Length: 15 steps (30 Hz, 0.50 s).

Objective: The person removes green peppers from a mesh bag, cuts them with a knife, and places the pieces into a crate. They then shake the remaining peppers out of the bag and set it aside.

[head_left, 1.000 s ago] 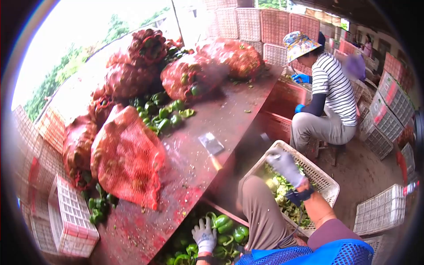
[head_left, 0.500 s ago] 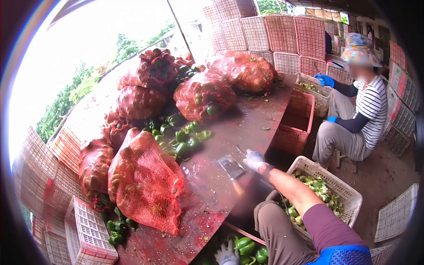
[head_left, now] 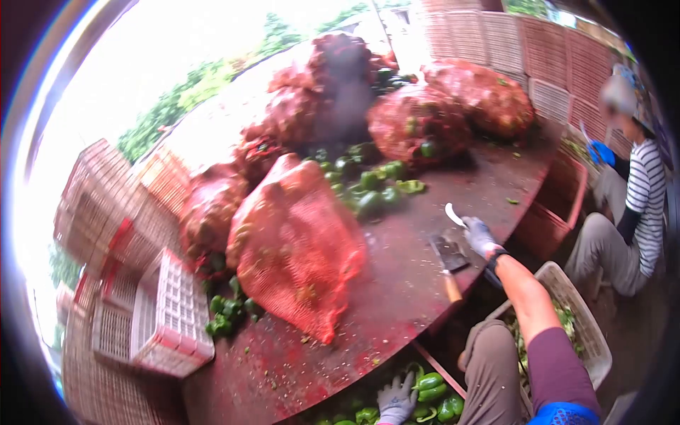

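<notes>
Over the table's right part, my gloved right hand (head_left: pixel 479 236) is closed on a small curved knife (head_left: pixel 455 214). Just below it lies a cleaver (head_left: pixel 449 262) with a wooden handle. My gloved left hand (head_left: pixel 397 400) has its fingers spread, low beside green peppers (head_left: pixel 431 388) in a container under the table edge. Red mesh sacks (head_left: pixel 294 248) of peppers stand on the brown table (head_left: pixel 397 283), with loose green peppers (head_left: pixel 368 191) between them.
A crate of pepper scraps (head_left: pixel 588 333) stands right of my knee. Beyond it a co-worker in a striped top (head_left: pixel 643 205) sits by a red crate (head_left: pixel 559 205). White crates (head_left: pixel 185 304) are stacked at the left; more crates (head_left: pixel 545 53) rise behind.
The view has swung left, so the table and sacks sit farther right. The knife blade now shows clearly, pointing up-left. My left hand remains low by the peppers.
</notes>
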Available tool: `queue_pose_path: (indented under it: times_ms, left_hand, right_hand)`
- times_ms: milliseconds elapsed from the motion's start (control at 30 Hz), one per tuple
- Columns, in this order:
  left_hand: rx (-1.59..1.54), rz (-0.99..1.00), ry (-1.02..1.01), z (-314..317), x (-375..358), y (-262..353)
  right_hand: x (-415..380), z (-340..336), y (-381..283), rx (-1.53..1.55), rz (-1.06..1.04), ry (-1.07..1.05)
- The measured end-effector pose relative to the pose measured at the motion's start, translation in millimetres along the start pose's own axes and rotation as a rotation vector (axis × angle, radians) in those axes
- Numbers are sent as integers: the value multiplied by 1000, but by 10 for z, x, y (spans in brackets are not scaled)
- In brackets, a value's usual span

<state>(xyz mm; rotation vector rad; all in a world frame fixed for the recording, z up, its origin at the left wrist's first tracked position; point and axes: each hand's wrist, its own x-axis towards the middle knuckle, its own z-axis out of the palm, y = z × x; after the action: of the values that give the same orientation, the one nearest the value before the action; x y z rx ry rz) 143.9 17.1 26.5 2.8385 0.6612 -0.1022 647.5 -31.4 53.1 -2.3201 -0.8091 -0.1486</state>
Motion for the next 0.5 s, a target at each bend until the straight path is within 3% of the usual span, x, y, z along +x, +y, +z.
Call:
queue_pose_path:
  times_ms: [67, 133, 200, 233, 333, 467, 500]
  left_hand:
    - [-22, 3, 7, -30, -23, -2]
    - [-43, 4, 69, 43, -55, -46]
    - [-64, 4, 72, -52, -70, -48]
    - [-88, 7, 89, -85, -78, -59]
    - [-167, 0, 20, -54, -74, -124]
    - [-274, 28, 100, 179, -103, -220]
    - [-323, 9, 20, 28, -95, -231]
  right_hand:
    - [16, 123, 111, -52, -28, -152]
    - [-37, 121, -21, -187, 64, -25]
    - [-4, -167, -602, -391, 205, -140]
    - [40, -250, -854, -421, 141, -205]
    - [246, -98, -1514, -334, -146, -146]
    - [594, 201, -2978, -159, -420, -290]
    - [780, 487, -3153, -134, -521, -224]
